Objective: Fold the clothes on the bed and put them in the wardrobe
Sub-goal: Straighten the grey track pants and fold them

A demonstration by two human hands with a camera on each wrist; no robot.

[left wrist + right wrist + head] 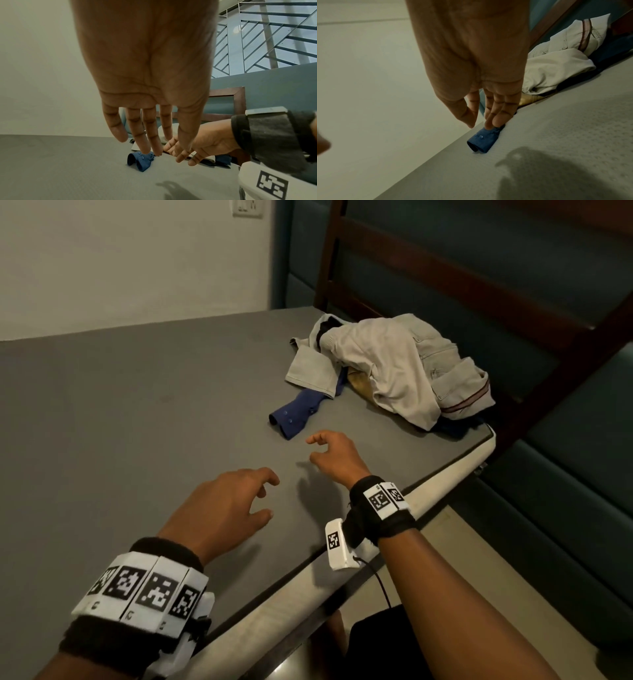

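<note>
A heap of clothes lies at the bed's far right corner. On top are crumpled beige trousers (394, 364) (556, 67), and a blue shirt sleeve (294, 414) (140, 161) (483, 142) pokes out toward me, its buttoned cuff on the grey mattress (137, 422). A bit of yellow cloth (359, 381) shows underneath. My right hand (313, 448) (481, 124) hovers just short of the cuff, fingers loosely bent, holding nothing. My left hand (270, 494) (154, 142) hangs over the mattress nearer me, fingers spread and empty.
A dark wooden headboard frame (445, 251) and teal padded panels (565, 474) stand behind and right of the heap. The mattress edge (376, 529) runs diagonally on the right, with floor (438, 559) beyond. A wall socket (247, 207) sits on the white wall.
</note>
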